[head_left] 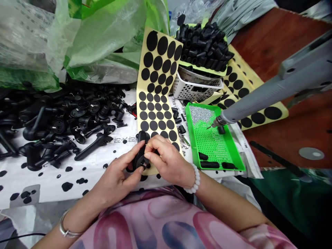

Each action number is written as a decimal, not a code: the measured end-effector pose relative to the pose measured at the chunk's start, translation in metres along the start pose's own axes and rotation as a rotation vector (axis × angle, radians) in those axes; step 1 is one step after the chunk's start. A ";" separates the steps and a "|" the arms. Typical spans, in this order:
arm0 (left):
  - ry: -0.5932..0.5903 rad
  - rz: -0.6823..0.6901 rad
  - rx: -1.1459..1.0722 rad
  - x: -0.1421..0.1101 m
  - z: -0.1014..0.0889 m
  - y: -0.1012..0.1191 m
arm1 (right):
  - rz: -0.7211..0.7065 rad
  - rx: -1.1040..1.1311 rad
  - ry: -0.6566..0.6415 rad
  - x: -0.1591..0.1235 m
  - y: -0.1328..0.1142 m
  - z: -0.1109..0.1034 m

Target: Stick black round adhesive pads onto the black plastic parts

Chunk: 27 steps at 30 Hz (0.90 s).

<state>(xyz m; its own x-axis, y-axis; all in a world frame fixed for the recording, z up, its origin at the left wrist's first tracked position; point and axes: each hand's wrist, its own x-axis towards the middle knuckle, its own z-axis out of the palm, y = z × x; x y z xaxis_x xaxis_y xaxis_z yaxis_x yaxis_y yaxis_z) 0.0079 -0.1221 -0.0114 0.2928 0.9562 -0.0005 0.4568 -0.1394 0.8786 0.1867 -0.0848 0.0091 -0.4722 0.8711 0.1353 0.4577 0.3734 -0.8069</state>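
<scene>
In front of my body, my left hand [119, 174] is closed around a black plastic part [140, 157] with a rounded upper end. My right hand [166, 160] meets it from the right, thumb and forefinger pinched together at the part's side. Whatever sits between those fingertips is hidden. Beneath both hands lies a cream sheet of round black stickers [153, 107]. To the right is a green tray [240, 152] with small silvery pieces at its far end and a few black pieces near its front.
A grey electric screwdriver [249, 98] hangs over the tray. Black plastic parts [64, 121] are heaped at the left. A white basket [192, 90] sits below a container of black caps [204, 45]. Green and clear plastic bags [109, 38] fill the back. Another sticker sheet [275, 100] lies right.
</scene>
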 end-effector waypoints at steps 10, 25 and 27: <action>0.038 -0.030 -0.071 -0.002 0.003 -0.005 | -0.005 -0.052 0.013 0.003 -0.003 0.002; 0.136 -0.134 -0.458 -0.003 0.008 -0.007 | -0.076 -0.156 0.089 0.001 -0.006 0.011; 0.197 -0.160 -0.554 -0.002 0.010 -0.008 | -0.097 -0.163 0.111 0.001 -0.007 0.013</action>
<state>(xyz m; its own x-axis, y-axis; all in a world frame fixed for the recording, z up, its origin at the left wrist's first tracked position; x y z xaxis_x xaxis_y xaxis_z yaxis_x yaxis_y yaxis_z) 0.0118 -0.1255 -0.0233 0.0717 0.9912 -0.1113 -0.0383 0.1142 0.9927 0.1731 -0.0908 0.0075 -0.4384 0.8548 0.2777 0.5343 0.4963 -0.6843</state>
